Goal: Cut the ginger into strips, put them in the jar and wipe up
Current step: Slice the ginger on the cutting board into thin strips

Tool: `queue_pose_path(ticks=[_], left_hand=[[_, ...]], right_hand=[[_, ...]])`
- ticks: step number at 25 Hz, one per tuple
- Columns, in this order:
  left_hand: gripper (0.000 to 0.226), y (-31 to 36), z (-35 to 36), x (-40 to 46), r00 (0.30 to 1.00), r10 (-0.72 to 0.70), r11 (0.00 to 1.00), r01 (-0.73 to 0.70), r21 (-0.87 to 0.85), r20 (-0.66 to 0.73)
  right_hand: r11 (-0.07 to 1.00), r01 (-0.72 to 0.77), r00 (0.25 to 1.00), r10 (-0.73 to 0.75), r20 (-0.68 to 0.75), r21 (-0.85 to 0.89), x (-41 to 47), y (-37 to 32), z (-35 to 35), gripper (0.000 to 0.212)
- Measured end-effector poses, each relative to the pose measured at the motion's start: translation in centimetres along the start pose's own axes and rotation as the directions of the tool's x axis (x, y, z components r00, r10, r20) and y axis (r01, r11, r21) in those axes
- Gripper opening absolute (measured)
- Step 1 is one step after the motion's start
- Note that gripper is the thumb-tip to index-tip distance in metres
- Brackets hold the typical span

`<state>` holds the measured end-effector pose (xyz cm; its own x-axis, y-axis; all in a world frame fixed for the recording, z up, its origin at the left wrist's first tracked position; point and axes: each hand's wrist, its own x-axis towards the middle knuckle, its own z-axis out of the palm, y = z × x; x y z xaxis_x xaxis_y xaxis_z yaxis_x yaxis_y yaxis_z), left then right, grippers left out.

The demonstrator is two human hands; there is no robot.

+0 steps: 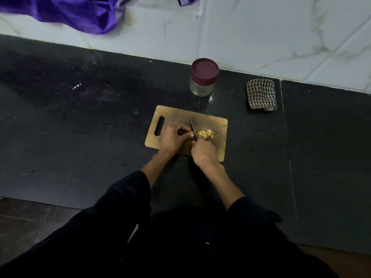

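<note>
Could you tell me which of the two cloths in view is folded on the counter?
The checked cloth, right of the jar; the purple cloth hangs loose against the wall.

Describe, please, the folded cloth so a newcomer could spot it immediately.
On the black counter, look along the white tiled wall, right of the maroon-lidded jar. The cloth lies there folded, the only checked brown-and-white thing.

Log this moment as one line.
cutting | right hand grips knife | left hand holds ginger on board | jar lidded

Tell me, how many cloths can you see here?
2: a folded checked cloth on the black counter right of the jar, and a purple cloth at top left, partly cut off.
</note>
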<state>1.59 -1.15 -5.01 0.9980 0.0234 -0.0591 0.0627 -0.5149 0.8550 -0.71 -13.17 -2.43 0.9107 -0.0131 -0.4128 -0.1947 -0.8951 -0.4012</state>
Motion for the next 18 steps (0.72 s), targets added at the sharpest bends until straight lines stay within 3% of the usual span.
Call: queue_pose_path(ticks=[11, 18], left_hand=[[0.022, 0.1, -0.1, 0.1, 0.999, -0.040, 0.999, 0.040, 0.010, 0.009], [0.021, -0.1, -0.3, 0.0, 0.998, -0.042, 0.999, 0.042, 0.014, 0.040]], right_hand=[[0.998, -0.062, 0.995, 0.060, 0.081, 0.021, -3.2, 2.2, 0.5, 0.027], [0.985, -0.100, 0.990, 0.083, 0.118, 0.141, -3.6, 3.1, -0.4, 0.028]])
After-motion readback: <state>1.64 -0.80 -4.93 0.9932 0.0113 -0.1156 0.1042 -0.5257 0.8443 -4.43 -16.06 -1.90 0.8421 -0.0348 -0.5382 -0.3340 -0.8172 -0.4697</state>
